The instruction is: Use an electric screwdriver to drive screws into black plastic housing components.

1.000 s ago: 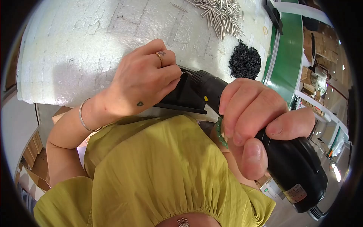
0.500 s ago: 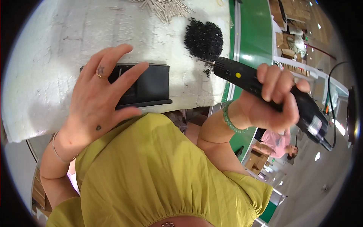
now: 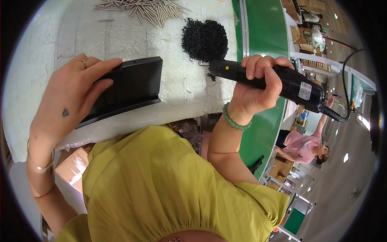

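My left hand is closed on the left end of a black rectangular housing, its thumb and forefinger over the top edge. The housing is tilted on the white padded surface, and the hand hides its left end. In my right hand is a black corded electric screwdriver, fingers wrapped round its body. The screwdriver's tip points left, at the near edge of a heap of small black screws. A few loose screws lie just below the heap.
Silvery metal pins lie in a pile at the far edge of the white work surface. A green bench runs along the right. The screwdriver's cable loops at far right. A person in pink stands beyond.
My left hand has gone from spread fingers over the housing to gripping its end, and the housing now tilts. My right hand and the screwdriver appear farther left; the view has also shifted.
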Demonstrator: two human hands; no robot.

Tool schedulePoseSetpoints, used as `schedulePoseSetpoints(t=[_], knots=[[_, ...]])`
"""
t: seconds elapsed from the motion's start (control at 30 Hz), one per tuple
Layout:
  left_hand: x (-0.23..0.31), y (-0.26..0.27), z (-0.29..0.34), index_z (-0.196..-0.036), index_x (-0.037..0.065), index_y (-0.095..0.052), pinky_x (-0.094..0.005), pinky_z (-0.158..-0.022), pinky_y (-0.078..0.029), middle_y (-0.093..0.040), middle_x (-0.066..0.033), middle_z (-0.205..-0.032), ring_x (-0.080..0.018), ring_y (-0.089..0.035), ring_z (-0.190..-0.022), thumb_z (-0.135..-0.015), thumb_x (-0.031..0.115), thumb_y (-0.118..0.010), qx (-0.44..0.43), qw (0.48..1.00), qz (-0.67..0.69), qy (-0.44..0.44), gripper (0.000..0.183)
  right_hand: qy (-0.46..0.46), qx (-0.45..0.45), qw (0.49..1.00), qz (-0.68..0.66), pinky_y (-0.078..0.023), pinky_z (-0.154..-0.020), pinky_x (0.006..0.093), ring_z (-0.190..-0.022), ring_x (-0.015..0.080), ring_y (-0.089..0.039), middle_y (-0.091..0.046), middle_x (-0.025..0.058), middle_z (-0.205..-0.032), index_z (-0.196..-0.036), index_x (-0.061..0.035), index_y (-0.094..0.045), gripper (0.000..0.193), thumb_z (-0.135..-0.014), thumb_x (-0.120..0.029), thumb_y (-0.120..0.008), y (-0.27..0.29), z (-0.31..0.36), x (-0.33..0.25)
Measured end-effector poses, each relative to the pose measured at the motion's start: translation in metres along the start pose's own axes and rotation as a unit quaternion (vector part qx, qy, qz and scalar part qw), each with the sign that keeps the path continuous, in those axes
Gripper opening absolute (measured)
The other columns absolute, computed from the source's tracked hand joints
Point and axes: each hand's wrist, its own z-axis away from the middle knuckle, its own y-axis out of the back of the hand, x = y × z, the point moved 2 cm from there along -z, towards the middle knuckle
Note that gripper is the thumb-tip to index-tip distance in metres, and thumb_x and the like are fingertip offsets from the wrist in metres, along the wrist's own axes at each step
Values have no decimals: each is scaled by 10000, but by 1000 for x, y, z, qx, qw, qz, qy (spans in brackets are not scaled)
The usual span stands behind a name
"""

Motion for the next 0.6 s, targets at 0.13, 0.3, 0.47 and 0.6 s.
schedulePoseSetpoints(t=[0.13,0.3,0.47,0.6], knots=[[-2,-6,-6,-1085,25,-601,-370,-793,-450,-580,-129,-994,-329,-537,-929,-754,29,-649,80,995,-7,-66,334,-1,-28,999,-17,-399,-586,330,-509,139,-390,-401,20,-612,-1024,-83,-520,276,-748,-70,-503,0,-3,-11],[31,-14,-54,-970,48,-630,-390,-858,-447,-578,-90,-978,-311,-530,-1005,-700,39,-682,129,969,10,-212,275,6,-142,987,-75,-322,-591,278,-534,91,-385,-402,-27,-619,-1049,-100,-565,285,-772,-123,-500,-4,-4,-39],[56,-36,-92,-875,71,-636,-424,-874,-440,-584,-66,-931,-282,-528,-1014,-661,61,-708,177,918,-42,-351,226,48,-176,974,-136,-367,-597,309,-522,107,-427,-421,-14,-630,-1139,-99,-463,354,-789,-139,-494,-8,-4,-51],[57,-39,-95,-842,61,-640,-424,-841,-450,-598,-47,-867,-262,-534,-1001,-662,82,-721,191,913,-13,-359,199,58,-187,967,-164,-377,-610,296,-534,102,-454,-450,-21,-640,-1131,-105,-462,356,-781,-145,-518,-9,-4,-61]])
